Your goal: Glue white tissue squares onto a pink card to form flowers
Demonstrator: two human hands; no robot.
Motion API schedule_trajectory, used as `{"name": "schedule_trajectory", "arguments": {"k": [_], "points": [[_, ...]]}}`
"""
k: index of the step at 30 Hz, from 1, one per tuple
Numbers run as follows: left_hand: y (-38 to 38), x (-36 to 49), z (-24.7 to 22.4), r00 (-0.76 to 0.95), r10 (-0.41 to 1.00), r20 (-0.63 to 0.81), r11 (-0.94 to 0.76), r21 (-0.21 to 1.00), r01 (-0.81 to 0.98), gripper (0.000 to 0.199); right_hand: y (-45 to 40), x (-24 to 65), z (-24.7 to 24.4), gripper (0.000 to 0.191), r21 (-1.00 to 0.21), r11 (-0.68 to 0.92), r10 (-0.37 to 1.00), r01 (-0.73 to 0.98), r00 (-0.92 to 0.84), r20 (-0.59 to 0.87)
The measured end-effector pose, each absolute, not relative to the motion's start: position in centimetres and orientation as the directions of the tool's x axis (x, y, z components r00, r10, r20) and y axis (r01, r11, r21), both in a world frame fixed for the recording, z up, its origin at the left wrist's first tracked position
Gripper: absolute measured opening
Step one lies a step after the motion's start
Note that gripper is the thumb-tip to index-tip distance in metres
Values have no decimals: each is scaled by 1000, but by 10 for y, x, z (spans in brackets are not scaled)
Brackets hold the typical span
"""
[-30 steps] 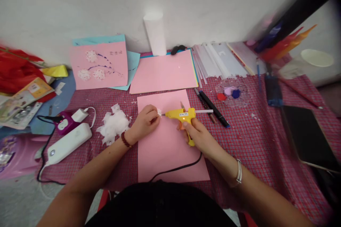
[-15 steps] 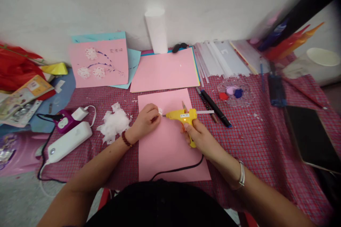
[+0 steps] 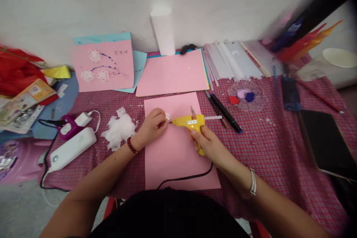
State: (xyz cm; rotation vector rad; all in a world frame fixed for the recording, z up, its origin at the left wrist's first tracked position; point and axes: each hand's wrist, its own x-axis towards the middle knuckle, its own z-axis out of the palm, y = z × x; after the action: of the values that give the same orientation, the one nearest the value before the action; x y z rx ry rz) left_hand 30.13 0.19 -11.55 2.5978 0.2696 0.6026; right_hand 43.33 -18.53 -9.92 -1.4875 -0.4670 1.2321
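My right hand (image 3: 205, 139) is closed round the handle of a yellow glue gun (image 3: 187, 121), its nozzle pointing left. A glue stick (image 3: 213, 118) juts from the gun's back end. Just left of the nozzle, my left hand (image 3: 154, 125) pinches a small white piece of paper (image 3: 167, 116) at its fingertips, the nozzle tip touching or very close to it. Both hands are over a pink sheet (image 3: 170, 156) on the checked cloth. Left of my left hand lies a heap of torn white tissue (image 3: 120, 129).
Behind stand a pink flower picture (image 3: 104, 65) and a stack of coloured paper (image 3: 173, 72). To the right are markers (image 3: 225, 113), a clear paint palette (image 3: 245, 96) and a dark tablet-like object (image 3: 325, 143). A white power bank (image 3: 73, 148) lies left. The gun's black cord (image 3: 185, 177) crosses the pink sheet.
The glue gun and my right hand have shifted very slightly left. My left hand keeps its place and its pinch on the white paper.
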Motion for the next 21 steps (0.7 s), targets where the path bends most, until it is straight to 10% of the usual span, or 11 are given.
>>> {"name": "schedule_trajectory", "arguments": {"k": [10,14,21], "points": [[2,297,-108,903,290,317,-821,567,65,9,-187,439,-98,23,-849,-170,782,-500,456,-425],[4,285,-103,862,366,352,-798,595,96,37,-187,441,-98,24,-845,-172,778,-506,457,-432],[5,282,-109,902,258,345,-910,400,107,13,-189,442,-97,28,-847,-204,787,-491,432,-440]]}}
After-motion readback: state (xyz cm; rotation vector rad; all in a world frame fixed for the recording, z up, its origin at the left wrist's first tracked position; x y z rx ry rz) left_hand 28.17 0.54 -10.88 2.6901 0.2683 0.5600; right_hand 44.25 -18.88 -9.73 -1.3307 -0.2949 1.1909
